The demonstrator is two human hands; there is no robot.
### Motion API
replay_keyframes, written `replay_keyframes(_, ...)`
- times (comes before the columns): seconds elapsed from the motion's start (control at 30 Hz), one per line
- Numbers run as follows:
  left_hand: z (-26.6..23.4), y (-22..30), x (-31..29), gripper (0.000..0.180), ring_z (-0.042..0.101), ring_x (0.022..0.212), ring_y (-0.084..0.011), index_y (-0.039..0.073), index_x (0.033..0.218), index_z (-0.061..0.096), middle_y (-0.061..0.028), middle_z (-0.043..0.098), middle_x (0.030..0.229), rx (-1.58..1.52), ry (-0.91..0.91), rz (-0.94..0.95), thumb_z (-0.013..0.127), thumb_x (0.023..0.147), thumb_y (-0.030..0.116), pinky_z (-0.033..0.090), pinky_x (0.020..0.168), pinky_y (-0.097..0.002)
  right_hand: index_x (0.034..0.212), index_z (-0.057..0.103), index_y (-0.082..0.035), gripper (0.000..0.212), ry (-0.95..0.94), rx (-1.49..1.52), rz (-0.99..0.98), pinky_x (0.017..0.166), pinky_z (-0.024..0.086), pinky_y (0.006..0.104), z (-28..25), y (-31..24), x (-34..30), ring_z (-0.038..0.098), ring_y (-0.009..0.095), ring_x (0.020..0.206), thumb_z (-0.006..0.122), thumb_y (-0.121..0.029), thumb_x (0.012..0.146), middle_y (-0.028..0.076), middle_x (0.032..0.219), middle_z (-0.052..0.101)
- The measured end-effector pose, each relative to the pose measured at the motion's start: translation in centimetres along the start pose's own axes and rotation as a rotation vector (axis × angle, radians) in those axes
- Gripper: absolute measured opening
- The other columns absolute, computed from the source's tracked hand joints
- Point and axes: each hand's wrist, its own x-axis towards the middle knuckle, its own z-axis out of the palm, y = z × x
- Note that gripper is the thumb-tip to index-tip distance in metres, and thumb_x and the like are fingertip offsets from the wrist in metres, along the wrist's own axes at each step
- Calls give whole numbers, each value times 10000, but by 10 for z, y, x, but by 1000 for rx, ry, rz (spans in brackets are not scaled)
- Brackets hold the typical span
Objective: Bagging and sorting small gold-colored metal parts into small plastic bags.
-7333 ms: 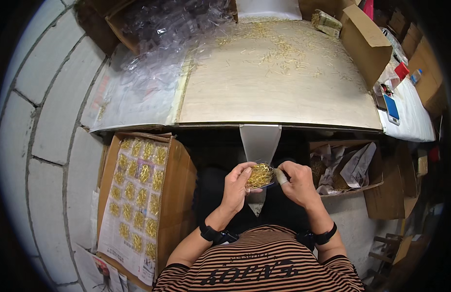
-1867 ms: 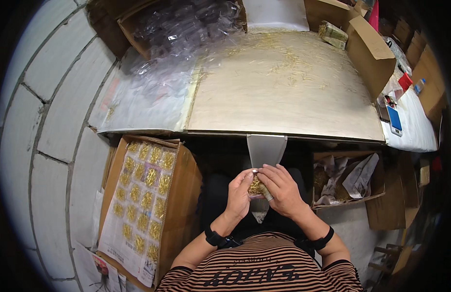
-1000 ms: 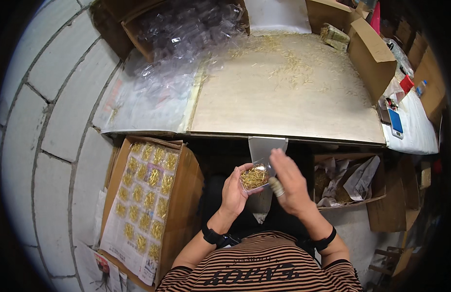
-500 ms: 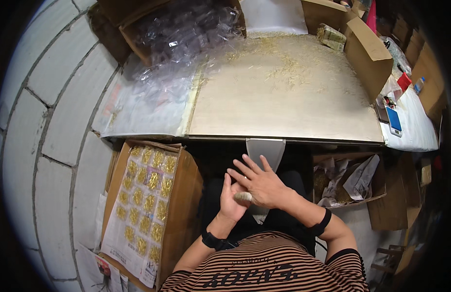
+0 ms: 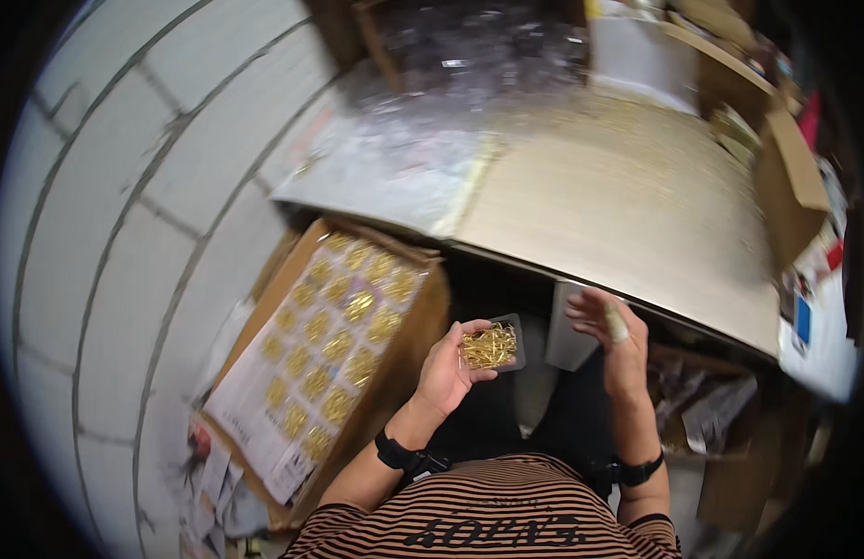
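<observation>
In my left hand (image 5: pixel 448 371) is a small clear plastic case (image 5: pixel 508 341), held by its side between thumb and fingers above my lap. The case is filled with thin gold-coloured, pin-like pieces (image 5: pixel 489 347). My right hand (image 5: pixel 620 340) is raised to the right of it, apart from the case, with fingers extended and somewhat blurred. A pale wrap (image 5: pixel 616 325) circles one of its fingers, and nothing shows in its grip.
Left of my legs, a cardboard box (image 5: pixel 430 317) bears rows of similar gold-filled packs (image 5: pixel 337 346) on paper. Ahead is a tabletop (image 5: pixel 562 224) scattered with gold bits, with a heap of clear plastic (image 5: pixel 488 56) behind. A carton with paper (image 5: pixel 721 410) stands at right.
My hands were together, right over left; now they are apart, the right having moved rightward. The filled case shows in my left hand. The view has turned leftward.
</observation>
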Motion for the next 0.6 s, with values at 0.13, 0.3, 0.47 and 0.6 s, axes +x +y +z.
replay_keyframes(0.13,-24,70,-80,441,651,903,-223,7,1184,511,-125,612,1071,102,231,261,324,1001,362,587,653,-330,1139,577,35,325,-156,-73,62,776,491,285,37,2,9,650,202,870,457,-202,953,140,1007,657)
replay_keyframes(0.3,-75,138,-216,296,621,872,-166,13,1096,587,-82,609,993,447,883,617,436,968,233,541,649,-298,1096,590,50,270,-421,-77,188,752,493,272,80,30,16,638,168,814,511,-151,934,120,951,659)
replay_keyframes(0.47,-137,114,-304,192,628,828,-161,13,1047,603,-76,614,990,382,1152,417,501,916,108,536,638,-282,1072,607,26,246,-618,-157,274,723,504,262,110,55,18,645,154,772,533,-157,926,107,914,667)
replay_keyframes(0.6,-154,85,-314,195,615,826,-143,-4,1035,604,-72,614,971,516,1144,104,524,889,96,547,657,-284,1032,621,39,218,-693,-143,304,708,506,261,119,57,17,641,159,759,573,-134,909,105,886,668)
